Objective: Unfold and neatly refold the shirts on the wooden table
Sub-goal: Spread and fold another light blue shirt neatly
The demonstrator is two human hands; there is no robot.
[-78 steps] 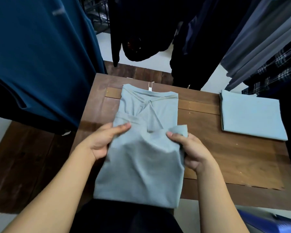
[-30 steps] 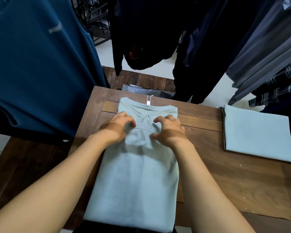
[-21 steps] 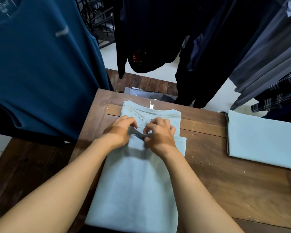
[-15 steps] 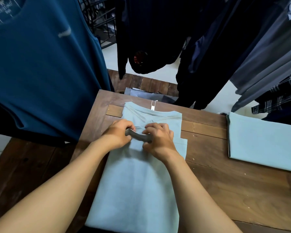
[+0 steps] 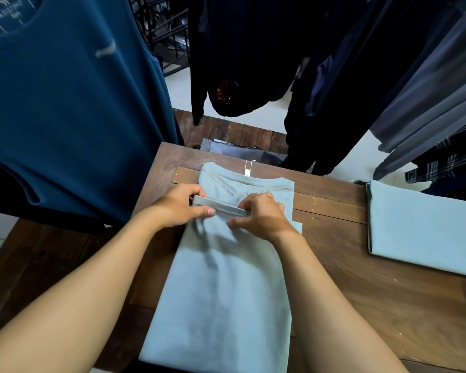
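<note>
A pale blue shirt [image 5: 221, 300] lies lengthwise on the wooden table [image 5: 361, 305], its collar and white tag at the far end and its near end hanging over the table's front edge. My left hand [image 5: 182, 207] and my right hand [image 5: 261, 215] each pinch one end of a raised folded edge of the shirt, just below the collar. A second pale blue shirt [image 5: 425, 232] lies folded flat at the table's right side.
A teal sleeveless top [image 5: 65, 109] hangs close on the left, over the table's left edge. Dark garments [image 5: 253, 49] hang behind the table, and grey and plaid clothes [image 5: 441, 98] hang at the right. A dark packet [image 5: 242, 150] lies beyond the far edge.
My hands moved up from the shirt's middle to below the collar, pressed there, then pinched a fold of fabric and lifted it into a raised ridge. The view tilted slightly downward.
</note>
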